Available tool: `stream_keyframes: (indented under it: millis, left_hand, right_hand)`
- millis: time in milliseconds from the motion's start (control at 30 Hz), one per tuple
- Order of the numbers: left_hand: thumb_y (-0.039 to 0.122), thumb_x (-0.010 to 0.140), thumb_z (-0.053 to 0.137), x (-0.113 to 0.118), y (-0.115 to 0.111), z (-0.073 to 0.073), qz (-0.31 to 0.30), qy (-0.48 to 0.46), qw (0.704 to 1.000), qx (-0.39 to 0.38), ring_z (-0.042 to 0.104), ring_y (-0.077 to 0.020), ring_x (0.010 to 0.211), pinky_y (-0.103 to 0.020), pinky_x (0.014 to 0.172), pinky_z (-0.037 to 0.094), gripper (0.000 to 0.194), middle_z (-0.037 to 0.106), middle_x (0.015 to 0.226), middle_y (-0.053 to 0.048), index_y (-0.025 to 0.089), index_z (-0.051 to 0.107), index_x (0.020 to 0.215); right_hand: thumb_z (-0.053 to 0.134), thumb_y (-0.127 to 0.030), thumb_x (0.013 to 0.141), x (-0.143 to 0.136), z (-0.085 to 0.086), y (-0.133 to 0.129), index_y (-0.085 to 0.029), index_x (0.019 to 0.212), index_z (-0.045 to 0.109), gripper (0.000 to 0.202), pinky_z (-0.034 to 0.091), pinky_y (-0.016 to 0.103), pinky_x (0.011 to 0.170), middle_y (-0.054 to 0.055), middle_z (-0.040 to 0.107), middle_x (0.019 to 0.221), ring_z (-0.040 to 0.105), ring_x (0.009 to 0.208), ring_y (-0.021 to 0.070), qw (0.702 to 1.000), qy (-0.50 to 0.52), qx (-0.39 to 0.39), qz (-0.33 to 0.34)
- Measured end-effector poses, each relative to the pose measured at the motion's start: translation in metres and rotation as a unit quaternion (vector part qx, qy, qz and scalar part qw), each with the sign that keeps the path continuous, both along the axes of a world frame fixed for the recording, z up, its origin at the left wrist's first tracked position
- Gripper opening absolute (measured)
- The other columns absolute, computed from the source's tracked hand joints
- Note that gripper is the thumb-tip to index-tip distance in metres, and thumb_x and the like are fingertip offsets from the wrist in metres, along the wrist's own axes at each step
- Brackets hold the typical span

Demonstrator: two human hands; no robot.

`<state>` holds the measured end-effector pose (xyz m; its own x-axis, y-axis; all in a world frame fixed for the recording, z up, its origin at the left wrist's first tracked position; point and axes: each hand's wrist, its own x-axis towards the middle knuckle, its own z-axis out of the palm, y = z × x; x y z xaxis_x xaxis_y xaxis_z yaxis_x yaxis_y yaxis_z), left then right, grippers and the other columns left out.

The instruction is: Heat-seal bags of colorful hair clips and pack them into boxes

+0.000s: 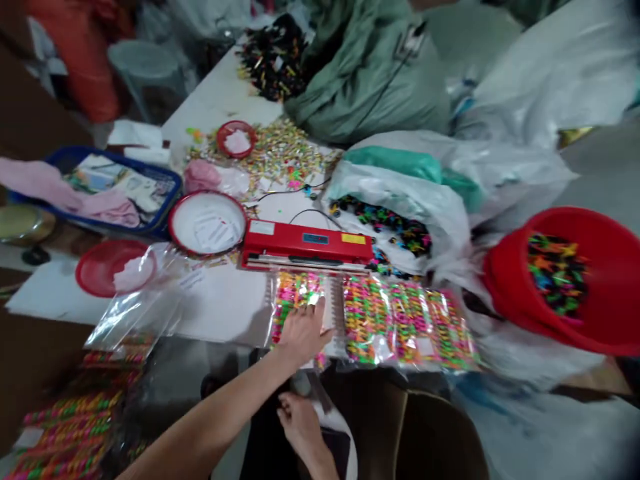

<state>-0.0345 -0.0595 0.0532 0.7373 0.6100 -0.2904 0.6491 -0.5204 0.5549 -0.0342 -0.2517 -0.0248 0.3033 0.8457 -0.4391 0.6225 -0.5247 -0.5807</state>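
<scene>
Along the near edge of a white-topped table (205, 100): one clear packet (285, 290), glossy film, filled with small pieces in pink, orange, green and yellow. Left hand (303, 330) palm down upon it, fingers extended, closed round nothing. Right hand (303, 420) lower, beyond the table edge, fingers curled; whether they grip anything cannot be told.

To the packet's right: a row of like packets (367, 313), side by side, two with pale square labels.

Directly behind: one red machine (285, 243), long and box-shaped, with dark panel, yellow label and thin black cable. Left of it: one round basin (185, 223), white inside, red-rimmed, holding paper slips; one shallow red bowl (95, 267), white slips inside; one rectangular blue basket (170, 200), pink cloth (117, 207) draped in it.

Farther back: a loose scatter of yellowish pieces (285, 150), a small red bowl (221, 139) among them; a dark heap (277, 63); one grey-green sack (380, 87), soft, creased.

At right: one white plastic bag (435, 200), crinkled, open over dark multicoloured pieces; one red bucket (613, 287), smooth, similar pieces inside.

Lower left: further filled packets (70, 427), blurred. Beyond the table: one pale stool (145, 60), round-topped.
</scene>
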Motion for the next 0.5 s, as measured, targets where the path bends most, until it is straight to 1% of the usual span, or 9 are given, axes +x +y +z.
stream_keyframes:
  millis: [33,67,133,167,233,300,333,400,500]
  left_hand:
    - [0.045,0.084,0.052,0.019,-0.003,-0.006,-0.014,0.037,0.999,0.003,0.058,-0.0351,0.098,-0.046,0.084,0.045,0.066,0.062,0.105,-0.021,0.009,0.038,0.138]
    - [0.040,0.084,0.053,0.033,-0.008,-0.013,-0.020,0.072,0.997,0.004,0.059,-0.0354,0.095,-0.046,0.081,0.045,0.065,0.063,0.102,-0.022,0.008,0.036,0.138]
    - [0.024,0.085,0.049,0.048,-0.020,-0.030,-0.018,0.127,0.992,0.001,0.062,-0.0335,0.090,-0.043,0.077,0.047,0.057,0.065,0.097,-0.022,0.009,0.035,0.139]
    - [0.016,0.085,0.046,0.050,-0.024,-0.037,-0.017,0.144,0.989,-0.001,0.063,-0.0319,0.089,-0.040,0.076,0.047,0.056,0.065,0.096,-0.021,0.011,0.035,0.140]
    - [0.005,0.082,0.041,0.048,-0.028,-0.045,-0.025,0.161,0.987,-0.007,0.064,-0.0297,0.087,-0.037,0.073,0.047,0.061,0.066,0.096,-0.018,0.015,0.033,0.141]
    - [0.001,0.080,0.037,0.045,-0.027,-0.043,-0.044,0.163,0.986,-0.014,0.064,-0.0290,0.087,-0.036,0.071,0.047,0.064,0.066,0.098,-0.017,0.017,0.032,0.142]
    - [0.001,0.080,0.036,0.045,-0.026,-0.040,-0.050,0.165,0.985,-0.020,0.065,-0.0286,0.086,-0.035,0.070,0.046,0.065,0.066,0.098,-0.017,0.017,0.032,0.142]
    - [0.002,0.081,0.033,0.049,-0.023,-0.030,-0.054,0.173,0.982,-0.044,0.065,-0.0271,0.085,-0.033,0.069,0.046,0.062,0.067,0.097,-0.015,0.018,0.035,0.141]
    - [0.005,0.082,0.037,0.065,-0.025,-0.018,-0.043,0.170,0.981,-0.087,0.064,-0.0256,0.087,-0.031,0.070,0.045,0.052,0.066,0.098,-0.014,0.017,0.047,0.131]
  right_hand:
    - [0.050,-0.029,0.083,0.020,0.012,-0.012,-0.024,0.084,0.068,0.019,0.048,0.027,0.059,0.003,0.067,0.072,0.063,0.063,0.0181,0.999,0.004,-0.001,-0.042]
    - [0.047,-0.030,0.083,0.047,0.024,-0.021,-0.023,0.085,0.069,0.023,0.048,0.028,0.058,0.004,0.068,0.072,0.063,0.060,0.0188,0.995,-0.003,0.003,-0.095]
    - [0.042,-0.037,0.084,0.112,0.046,-0.030,-0.020,0.091,0.067,0.032,0.047,0.029,0.058,0.008,0.068,0.077,0.062,0.060,0.0202,0.975,-0.066,0.024,-0.209]
    - [0.041,-0.041,0.085,0.146,0.055,-0.028,-0.018,0.093,0.066,0.036,0.046,0.030,0.060,0.009,0.067,0.077,0.062,0.064,0.0213,0.963,-0.115,0.028,-0.244]
    - [0.041,-0.044,0.086,0.210,0.067,-0.015,-0.015,0.099,0.064,0.039,0.046,0.031,0.064,0.011,0.067,0.082,0.063,0.072,0.0227,0.948,-0.194,0.016,-0.254]
    - [0.045,-0.041,0.085,0.254,0.066,0.007,-0.013,0.104,0.062,0.038,0.045,0.030,0.070,0.012,0.066,0.089,0.062,0.080,0.0223,0.953,-0.212,0.006,-0.217]
    - [0.049,-0.039,0.084,0.267,0.063,0.017,-0.013,0.106,0.061,0.037,0.044,0.030,0.072,0.013,0.066,0.092,0.062,0.084,0.0220,0.959,-0.208,-0.001,-0.194]
    - [0.056,-0.035,0.081,0.276,0.051,0.034,-0.012,0.108,0.060,0.036,0.043,0.028,0.072,0.012,0.065,0.093,0.061,0.087,0.0215,0.968,-0.191,-0.024,-0.161]
    - [0.060,-0.030,0.078,0.262,0.034,0.039,-0.011,0.109,0.058,0.036,0.042,0.026,0.069,0.011,0.063,0.093,0.061,0.083,0.0199,0.973,-0.159,-0.054,-0.158]
